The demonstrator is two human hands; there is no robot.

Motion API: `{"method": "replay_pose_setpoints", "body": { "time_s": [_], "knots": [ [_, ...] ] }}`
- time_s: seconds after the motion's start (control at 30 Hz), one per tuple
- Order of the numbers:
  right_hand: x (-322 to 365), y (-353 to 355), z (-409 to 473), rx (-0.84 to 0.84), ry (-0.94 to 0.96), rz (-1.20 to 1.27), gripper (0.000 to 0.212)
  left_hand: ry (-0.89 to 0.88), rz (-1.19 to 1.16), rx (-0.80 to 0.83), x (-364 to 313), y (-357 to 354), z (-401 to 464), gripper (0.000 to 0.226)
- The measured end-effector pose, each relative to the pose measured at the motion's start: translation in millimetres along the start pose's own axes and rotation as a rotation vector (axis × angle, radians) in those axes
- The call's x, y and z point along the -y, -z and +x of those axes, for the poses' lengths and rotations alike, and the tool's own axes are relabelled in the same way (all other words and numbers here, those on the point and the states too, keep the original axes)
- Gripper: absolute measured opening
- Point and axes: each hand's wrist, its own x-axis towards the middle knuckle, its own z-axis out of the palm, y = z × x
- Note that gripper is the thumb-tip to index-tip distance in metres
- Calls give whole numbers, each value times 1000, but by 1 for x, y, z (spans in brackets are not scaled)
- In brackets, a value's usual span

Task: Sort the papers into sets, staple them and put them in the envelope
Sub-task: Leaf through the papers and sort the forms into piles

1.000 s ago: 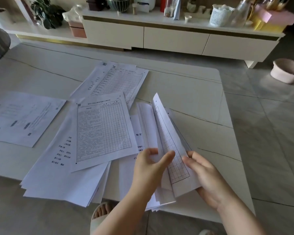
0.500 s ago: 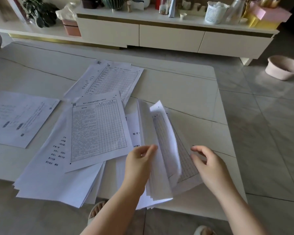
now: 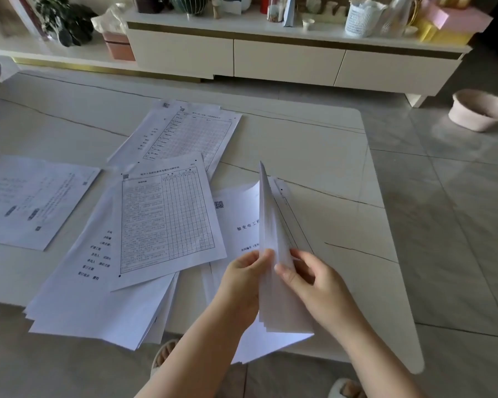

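Observation:
A bundle of lifted sheets point(image 3: 273, 239) stands on edge above a stack of papers point(image 3: 236, 222) at the table's near right. My left hand point(image 3: 242, 285) pinches the bundle from the left and my right hand point(image 3: 314, 285) pinches it from the right. A grid form point(image 3: 167, 219) lies on top of a thick pile point(image 3: 92, 305) that hangs over the near edge. Another pile of forms point(image 3: 184, 133) lies further back, and a single printed sheet point(image 3: 32, 199) lies at the far left. No stapler or envelope is in view.
The white marble table point(image 3: 314, 145) ends at the right in a rounded corner. A low white cabinet point(image 3: 285, 61) with clutter on top stands behind it. A pink basin point(image 3: 480, 113) sits on the tiled floor at the right. Slippered feet point(image 3: 163, 354) show below the table's edge.
The fanned sheets have been drawn together into one upright bundle. My right hand has moved in from beside the papers and now pinches them opposite my left hand.

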Motion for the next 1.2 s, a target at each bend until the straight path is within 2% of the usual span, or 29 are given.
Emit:
{"method": "replay_pose_setpoints", "body": {
  "time_s": [0.07,0.13,0.2,0.23,0.37,0.57,0.67,0.7,0.73,0.83,1.03,1.2],
  "knots": [
    [2,6,0,6,-25,63,9,-13,40,-44,1,0,2,19],
    [-1,14,4,-46,-35,-10,7,-34,79,-102,1,1,3,20],
    [-8,23,7,-122,-54,-121,33,-43,119,-163,1,3,5,18],
    [-9,28,8,-155,-64,-127,39,-47,133,-193,1,5,5,16],
    [-14,37,12,-196,-97,-61,46,-55,140,-280,0,13,8,13],
    [-21,37,16,-237,-125,-32,40,-26,73,-214,-2,13,7,12],
    [-20,42,16,-322,-76,-125,13,-37,74,-228,-2,13,8,11],
    [-18,46,15,-351,-55,-137,9,-42,75,-237,-2,13,8,11],
    [-16,49,14,-378,-34,-134,15,-46,74,-243,-2,14,9,12],
    [-16,62,14,-457,13,-45,26,-65,54,-237,-2,13,11,11],
    [-17,87,11,-692,46,209,14,-114,120,-240,-3,8,15,16],
    [-20,99,7,-792,29,492,26,-97,156,-260,4,-3,17,29]
  ]
}}
